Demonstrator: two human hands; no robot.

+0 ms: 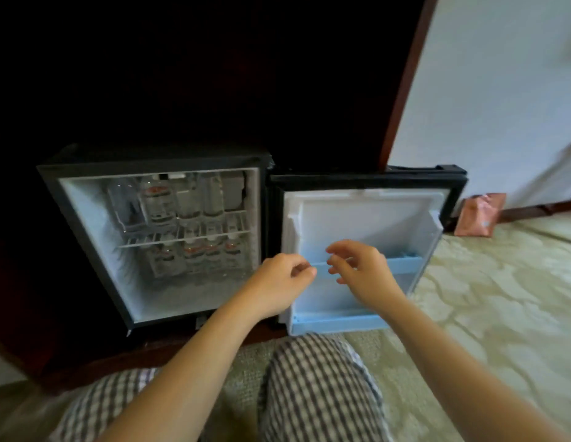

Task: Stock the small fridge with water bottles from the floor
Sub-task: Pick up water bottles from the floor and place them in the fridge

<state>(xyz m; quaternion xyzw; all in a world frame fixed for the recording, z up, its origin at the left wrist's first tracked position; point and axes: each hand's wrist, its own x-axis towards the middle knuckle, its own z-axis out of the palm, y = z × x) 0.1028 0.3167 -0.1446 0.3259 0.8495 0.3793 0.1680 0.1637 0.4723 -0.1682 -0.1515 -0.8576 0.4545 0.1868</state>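
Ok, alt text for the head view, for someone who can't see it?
The left hand and right hand, fingers curled, holding no bottle, hover close together before the blue shelf of the open fridge door. The small fridge beside it holds water bottles on two levels.

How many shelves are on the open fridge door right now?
2. The upper shelf sits about halfway up the door, partly behind the right hand; the lower shelf runs along the door's bottom edge. None seems hidden.
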